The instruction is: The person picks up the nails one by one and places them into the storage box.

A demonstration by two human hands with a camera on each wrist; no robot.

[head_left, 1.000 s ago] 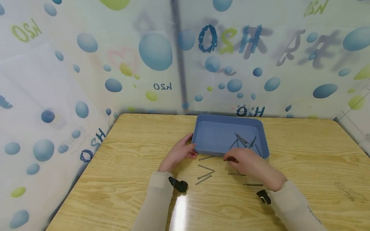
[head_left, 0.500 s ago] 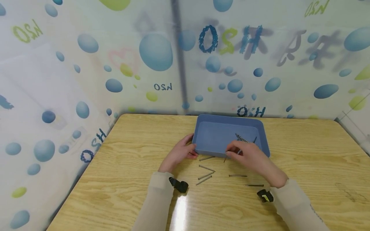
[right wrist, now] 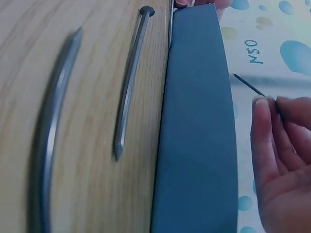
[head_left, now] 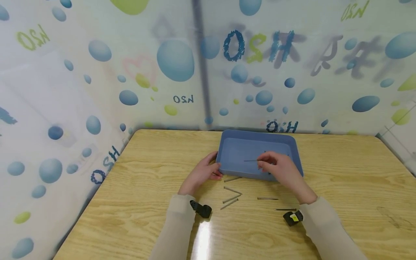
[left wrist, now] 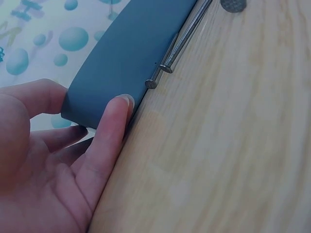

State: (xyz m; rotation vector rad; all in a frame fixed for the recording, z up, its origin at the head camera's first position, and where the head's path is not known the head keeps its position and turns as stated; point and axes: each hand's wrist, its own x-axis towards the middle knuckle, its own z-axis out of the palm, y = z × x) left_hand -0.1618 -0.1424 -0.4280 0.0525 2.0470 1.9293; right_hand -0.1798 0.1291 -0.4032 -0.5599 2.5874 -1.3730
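Observation:
My left hand [head_left: 203,169] holds the near left corner of a shallow blue tray [head_left: 237,172]. In the left wrist view its fingers [left wrist: 109,131] are on the tray's walls. My right hand [head_left: 282,171] is above the tray's right half and pinches a nail [head_left: 250,160] between thumb and fingertips. The nail lies nearly level in the head view, one end out to the left. In the right wrist view this nail [right wrist: 249,84] shows above the tray's rim. Other nails inside the tray are mostly hidden by the right hand.
Several loose nails [head_left: 232,190] lie on the wooden table [head_left: 156,162] in front of the tray. Two more nails lie further right, one [head_left: 267,198] nearer the tray and one [head_left: 285,209] beside the right wrist. A patterned sheet [head_left: 175,112] hangs behind the table.
The right hand has lifted a nail from near the tray's front edge up and over the tray, turning it from steep to nearly level. The left hand has stayed at the tray's corner.

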